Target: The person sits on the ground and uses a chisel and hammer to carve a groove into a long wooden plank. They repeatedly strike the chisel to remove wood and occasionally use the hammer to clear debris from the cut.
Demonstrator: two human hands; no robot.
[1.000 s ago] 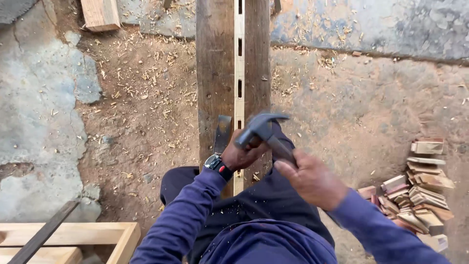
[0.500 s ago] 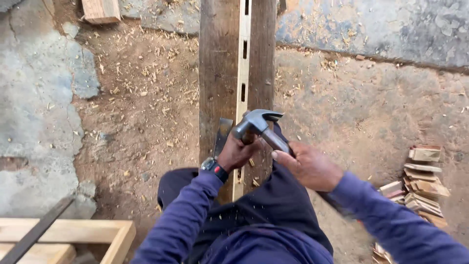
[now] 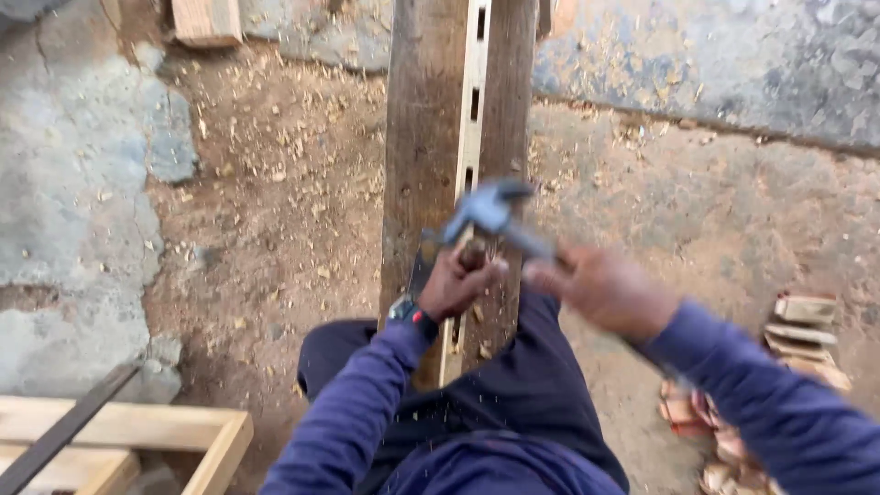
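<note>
Since the picture half a second back, the hammer [image 3: 490,209] has swung a little higher and further from me, its head now blurred above the pale slotted strip [image 3: 474,137], and my right hand [image 3: 600,291] has smeared with the motion. Left hand [image 3: 458,282], with the wristwatch [image 3: 410,313] on it, sits where it was, low on the plank [image 3: 423,137].

My right fingers are wrapped tight round the hammer's handle, well back from the head; the blur hides each finger, but the grip reads as closed. My left fingers are curled and pressed together around something small held upright against the plank, just under the hammer head; I cannot tell for sure what it is, perhaps a chisel or punch.

I judge the hammer head-heavy and stiff, best held near the end of the handle so the weight does the work; a smooth handle could slip in a sweaty palm. The plank looks dense, rough and rigid, lying along the dirt floor [image 3: 275,202] between my knees. Wood offcuts [image 3: 807,335] are stacked well off to my right, and a pale timber frame [image 3: 174,431] lies near my left leg.
</note>
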